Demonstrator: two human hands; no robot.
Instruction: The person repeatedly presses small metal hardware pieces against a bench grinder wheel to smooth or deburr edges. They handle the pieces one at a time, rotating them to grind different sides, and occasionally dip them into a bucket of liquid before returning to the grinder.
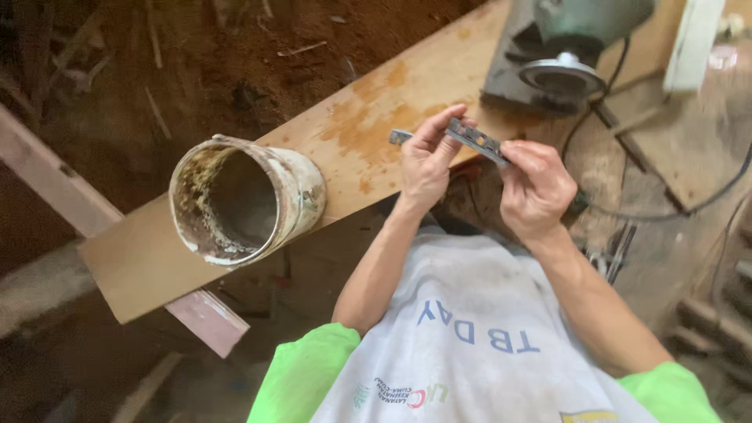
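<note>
Flat grey metal strip with slots (472, 138) pinched at both ends: left hand (425, 164) clamps upper-left end, right hand (535, 188) lower-right. Long axis diagonal, above wooden plank tabletop (368, 117).

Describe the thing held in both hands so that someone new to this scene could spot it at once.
Start at the long wooden board running across the picture, with a stained old tin can on it. Near the board's upper end, the left hand and right hand pinch a small flat grey metal strip with holes, the only thing held off the board.
</note>
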